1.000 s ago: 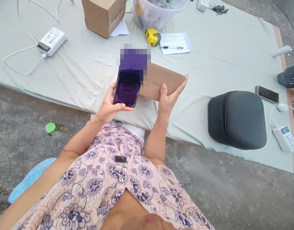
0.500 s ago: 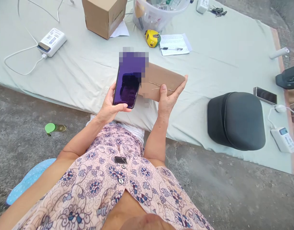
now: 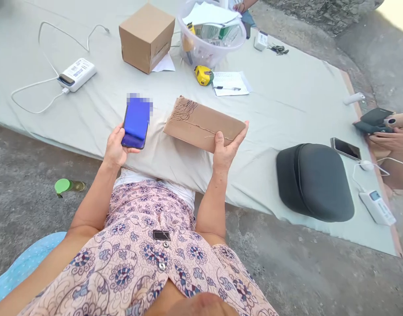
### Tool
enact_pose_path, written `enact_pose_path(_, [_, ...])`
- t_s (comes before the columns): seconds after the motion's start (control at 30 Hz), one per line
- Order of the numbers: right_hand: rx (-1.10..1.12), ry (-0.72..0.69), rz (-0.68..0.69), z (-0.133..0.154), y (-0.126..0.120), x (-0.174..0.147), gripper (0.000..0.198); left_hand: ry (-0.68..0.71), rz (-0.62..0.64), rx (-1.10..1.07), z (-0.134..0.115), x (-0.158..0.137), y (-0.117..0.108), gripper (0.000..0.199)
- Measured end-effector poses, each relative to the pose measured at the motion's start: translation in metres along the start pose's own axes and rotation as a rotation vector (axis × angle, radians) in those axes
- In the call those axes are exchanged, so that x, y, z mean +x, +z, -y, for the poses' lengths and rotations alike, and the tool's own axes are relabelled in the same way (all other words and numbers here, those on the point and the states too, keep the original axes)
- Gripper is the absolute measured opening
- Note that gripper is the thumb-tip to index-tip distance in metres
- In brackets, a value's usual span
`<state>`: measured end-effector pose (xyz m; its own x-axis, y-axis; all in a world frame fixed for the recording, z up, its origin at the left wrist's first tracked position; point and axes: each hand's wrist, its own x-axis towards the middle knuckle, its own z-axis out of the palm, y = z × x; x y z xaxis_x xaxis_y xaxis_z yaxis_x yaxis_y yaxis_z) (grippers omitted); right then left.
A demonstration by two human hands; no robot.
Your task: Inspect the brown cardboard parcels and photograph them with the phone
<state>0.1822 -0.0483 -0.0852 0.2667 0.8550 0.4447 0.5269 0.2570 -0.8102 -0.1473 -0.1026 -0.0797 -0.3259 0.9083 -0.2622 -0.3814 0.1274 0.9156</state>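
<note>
My left hand (image 3: 115, 147) is closed around the lower end of a smartphone (image 3: 135, 123), whose screen glows blue; its top edge is blurred out. To the right, my right hand (image 3: 226, 149) grips the near right end of a flat brown cardboard piece (image 3: 201, 123), thumb on top and fingers underneath. Dark scribbled lines mark the cardboard's far left corner, and a torn crease runs along it. Both things are held above the cloth-covered table (image 3: 270, 105), with a gap between them.
A cardboard box (image 3: 145, 37), a plastic basket (image 3: 204, 55), a yellow tape measure (image 3: 203, 75) and a paper with a pen (image 3: 230, 83) lie beyond. A white power bank (image 3: 76, 74) is left, a black case (image 3: 316, 182) right. Another person's hand (image 3: 392, 138) is at far right.
My left hand has moved the phone left, away from the cardboard, uncovering its scribbled end. My right hand still holds the cardboard. Another person's hands have come into view.
</note>
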Motion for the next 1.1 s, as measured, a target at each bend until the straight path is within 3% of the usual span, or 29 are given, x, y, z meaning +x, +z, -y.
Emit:
enact_pose_path(0.1, [0.003,0.015,0.0,0.0,0.0,0.0,0.085,-0.021,-0.133,0.153,-0.003,0.017,-0.015,0.046])
enact_pose_path(0.23, [0.009,0.013,0.007,-0.002,0.0,0.001,0.086,-0.004,-0.193,0.442,-0.008,0.027,-0.023,0.035])
enact_pose_path(0.4, [0.024,0.023,-0.021,-0.002,0.002,0.002,0.086,0.183,-0.269,0.897,-0.009,0.028,-0.029,0.027])
enact_pose_path(0.5, [0.03,0.021,-0.028,-0.002,0.004,0.002,0.088,0.418,-0.3,1.077,-0.01,0.025,-0.024,0.039])
enact_pose_path(0.57, [0.033,0.014,-0.023,-0.001,0.005,0.002,0.088,0.547,-0.202,1.005,-0.011,0.026,-0.012,0.057])
enact_pose_path(0.63, [0.042,0.013,-0.016,0.001,0.005,0.002,0.088,0.588,0.009,0.878,-0.013,0.028,0.007,0.068])
enact_pose_path(0.7, [0.051,0.02,-0.016,0.003,0.004,0.0,0.087,0.536,0.222,0.719,-0.014,0.031,0.033,0.076])
enact_pose_path(0.77, [0.067,0.028,-0.022,0.006,0.003,-0.003,0.085,0.449,0.34,0.58,-0.014,0.032,0.06,0.083])
enact_pose_path(0.83, [0.114,0.042,-0.008,0.009,0.002,-0.01,0.085,0.396,0.37,0.528,-0.013,0.031,0.085,0.087])
enact_pose_path(0.93, [0.21,0.064,0.033,0.008,0.002,-0.023,0.086,0.44,0.326,0.563,-0.009,0.023,0.108,0.085])
enact_pose_path(1.1, [0.196,0.124,-0.001,-0.001,0.008,-0.044,0.076,0.493,0.242,0.663,0.003,0.007,0.113,0.071])
